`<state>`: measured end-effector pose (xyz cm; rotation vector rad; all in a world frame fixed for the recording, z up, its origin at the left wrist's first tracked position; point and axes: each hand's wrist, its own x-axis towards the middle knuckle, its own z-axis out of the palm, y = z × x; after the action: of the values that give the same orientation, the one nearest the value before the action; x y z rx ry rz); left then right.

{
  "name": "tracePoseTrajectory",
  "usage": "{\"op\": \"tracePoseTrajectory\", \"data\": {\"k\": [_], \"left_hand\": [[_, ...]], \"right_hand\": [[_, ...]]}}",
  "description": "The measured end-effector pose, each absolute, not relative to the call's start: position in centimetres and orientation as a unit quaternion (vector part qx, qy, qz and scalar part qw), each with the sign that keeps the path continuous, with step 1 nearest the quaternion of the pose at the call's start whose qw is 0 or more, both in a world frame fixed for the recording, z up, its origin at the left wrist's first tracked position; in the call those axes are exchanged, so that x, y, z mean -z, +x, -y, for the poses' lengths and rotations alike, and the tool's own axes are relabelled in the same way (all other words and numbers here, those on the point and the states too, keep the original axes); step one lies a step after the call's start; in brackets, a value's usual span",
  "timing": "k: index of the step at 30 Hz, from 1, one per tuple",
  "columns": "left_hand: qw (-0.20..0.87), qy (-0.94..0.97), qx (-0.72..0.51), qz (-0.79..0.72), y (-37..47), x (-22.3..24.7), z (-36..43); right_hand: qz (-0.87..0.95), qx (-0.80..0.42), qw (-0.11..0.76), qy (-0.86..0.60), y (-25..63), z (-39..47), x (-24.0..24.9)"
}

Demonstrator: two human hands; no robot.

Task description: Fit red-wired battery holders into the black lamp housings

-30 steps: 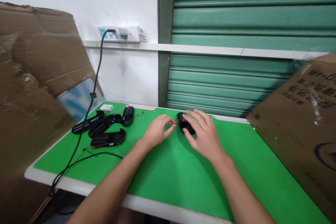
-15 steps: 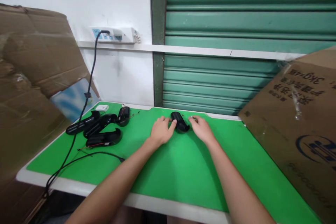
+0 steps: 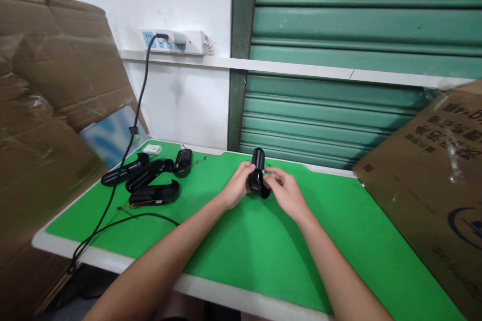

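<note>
Bearing dark, tilted characters [image 3: 433, 135] too blurred to read surely and a blue ring-shaped logo [image 3: 454, 220], the brown carton [image 3: 410, 200] slants in at right. Glossy, black and curved, the held shell [image 3: 258, 158] is gripped by the left hand [image 3: 238, 185] near the far edge of the table [image 3: 218, 288], the right hand [image 3: 284, 188] at its right side, pinching or merely touching, I cannot tell; four more smooth black shells [image 3: 154, 194] lie leftward by a black cable [image 3: 141, 91]. Green matting [image 3: 357, 220] runs rightward to the carton.
</note>
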<state>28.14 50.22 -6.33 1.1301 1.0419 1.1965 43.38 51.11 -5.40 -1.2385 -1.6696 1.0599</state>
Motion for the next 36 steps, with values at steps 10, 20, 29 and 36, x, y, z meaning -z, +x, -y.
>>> {"op": "tracePoseTrajectory", "data": {"k": [10,20,29,36], "left_hand": [[0.767,0.337,-0.386,-0.386,25.9,4.3,-48.7],[0.85,0.293,-0.237,-0.369,26.3,5.0,-48.6],[0.848,0.287,-0.232,-0.381,26.3,5.5,-48.5],[0.851,0.274,-0.23,-0.385,26.5,5.3,-48.7]], "right_hand": [[0.71,-0.339,0.414,-0.458,45.4,-48.9,3.4],[0.852,-0.138,0.365,-0.35,45.1,-48.1,3.7],[0.885,0.056,0.351,-0.301,45.2,-48.5,4.7],[0.889,0.106,0.341,-0.285,44.8,-48.2,4.7]]}}
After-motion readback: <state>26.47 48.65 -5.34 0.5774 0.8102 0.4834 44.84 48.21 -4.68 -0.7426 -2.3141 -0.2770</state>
